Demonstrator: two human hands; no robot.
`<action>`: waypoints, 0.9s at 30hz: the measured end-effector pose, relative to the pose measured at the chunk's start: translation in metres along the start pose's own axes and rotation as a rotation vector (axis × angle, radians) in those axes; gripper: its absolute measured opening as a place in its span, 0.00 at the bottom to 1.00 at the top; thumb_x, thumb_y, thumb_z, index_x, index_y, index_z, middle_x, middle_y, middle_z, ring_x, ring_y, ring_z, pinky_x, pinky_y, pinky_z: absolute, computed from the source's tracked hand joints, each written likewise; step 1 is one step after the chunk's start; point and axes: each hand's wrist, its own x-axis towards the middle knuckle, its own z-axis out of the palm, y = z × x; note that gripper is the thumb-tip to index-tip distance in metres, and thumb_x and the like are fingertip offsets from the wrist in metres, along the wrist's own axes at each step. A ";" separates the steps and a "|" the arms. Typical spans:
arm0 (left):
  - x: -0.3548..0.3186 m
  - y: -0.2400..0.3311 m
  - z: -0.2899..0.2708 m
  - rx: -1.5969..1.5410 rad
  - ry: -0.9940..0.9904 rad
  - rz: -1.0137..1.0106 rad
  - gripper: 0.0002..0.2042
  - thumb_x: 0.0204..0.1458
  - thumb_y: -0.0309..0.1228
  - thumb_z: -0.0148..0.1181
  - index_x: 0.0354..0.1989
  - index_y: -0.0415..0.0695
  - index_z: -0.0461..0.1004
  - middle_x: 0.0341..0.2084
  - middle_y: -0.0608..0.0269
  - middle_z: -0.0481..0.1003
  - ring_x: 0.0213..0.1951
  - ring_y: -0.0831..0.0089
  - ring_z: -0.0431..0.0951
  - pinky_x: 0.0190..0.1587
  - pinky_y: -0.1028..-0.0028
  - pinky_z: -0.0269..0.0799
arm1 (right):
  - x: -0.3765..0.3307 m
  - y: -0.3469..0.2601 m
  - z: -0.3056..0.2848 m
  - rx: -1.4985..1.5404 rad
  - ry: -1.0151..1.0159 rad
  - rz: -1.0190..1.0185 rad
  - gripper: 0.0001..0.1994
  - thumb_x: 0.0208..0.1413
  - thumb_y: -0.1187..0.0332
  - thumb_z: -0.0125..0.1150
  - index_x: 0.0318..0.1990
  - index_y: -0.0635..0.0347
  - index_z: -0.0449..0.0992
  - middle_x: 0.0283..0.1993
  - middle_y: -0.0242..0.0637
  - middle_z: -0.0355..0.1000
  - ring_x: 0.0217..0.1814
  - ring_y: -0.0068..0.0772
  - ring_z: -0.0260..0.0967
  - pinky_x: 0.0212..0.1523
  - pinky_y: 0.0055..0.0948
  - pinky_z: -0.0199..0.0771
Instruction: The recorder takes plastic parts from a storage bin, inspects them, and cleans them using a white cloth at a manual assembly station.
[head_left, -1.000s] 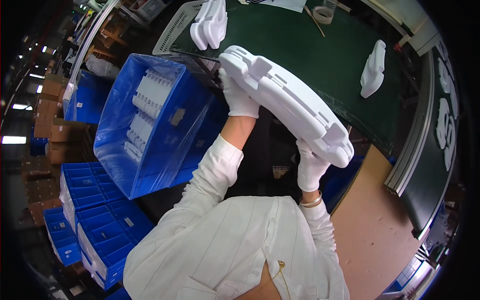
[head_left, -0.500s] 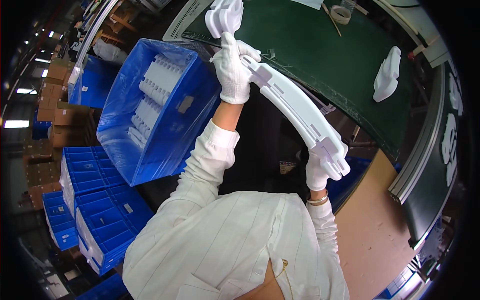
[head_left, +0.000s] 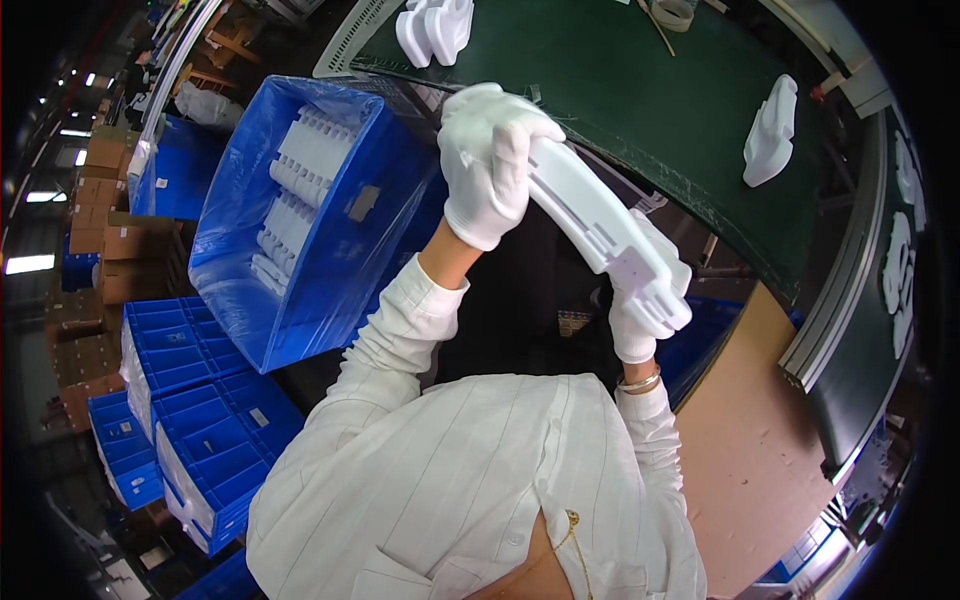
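Note:
Between my two white-gloved hands I hold a long, curved white plastic part in front of the green table's near edge. My left hand is closed over its upper end, the thumb and fingers covering that end. At the lower right end, my right hand grips it from beneath and outside; the part hides most of those fingers. Several curved white pieces stand close together on the table, beyond my left hand. Another white piece lies alone at the table's right side.
Left of me, a tilted blue bin lined with clear film holds rows of white parts. Blue crates are stacked below it. A tape roll sits on the green table. At right are a brown board and a dark conveyor.
My left hand has moved nearer and turned over, now wrapping the part's upper end. The part has tilted with it. My right hand still holds the lower end, shifted slightly.

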 end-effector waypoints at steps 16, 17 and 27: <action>-0.007 0.035 0.029 -0.169 0.000 0.177 0.14 0.56 0.34 0.46 0.19 0.47 0.71 0.19 0.66 0.73 0.23 0.62 0.72 0.30 0.66 0.66 | 0.010 -0.015 0.015 -0.073 -0.012 0.014 0.15 0.61 0.71 0.53 0.54 0.67 0.69 0.51 0.38 0.73 0.49 0.27 0.71 0.51 0.25 0.71; -0.009 0.032 0.030 -0.225 0.001 0.158 0.14 0.56 0.34 0.46 0.19 0.47 0.70 0.18 0.66 0.72 0.23 0.62 0.71 0.29 0.66 0.65 | 0.011 -0.019 0.018 -0.017 0.021 0.061 0.16 0.53 0.76 0.58 0.50 0.67 0.70 0.47 0.39 0.73 0.47 0.28 0.71 0.49 0.24 0.71; -0.008 0.032 0.036 -0.261 -0.063 0.037 0.09 0.49 0.33 0.52 0.20 0.46 0.72 0.17 0.64 0.71 0.22 0.62 0.72 0.28 0.68 0.64 | 0.022 -0.018 0.015 -0.175 0.022 0.001 0.18 0.47 0.80 0.64 0.47 0.65 0.71 0.40 0.38 0.76 0.41 0.30 0.76 0.41 0.25 0.73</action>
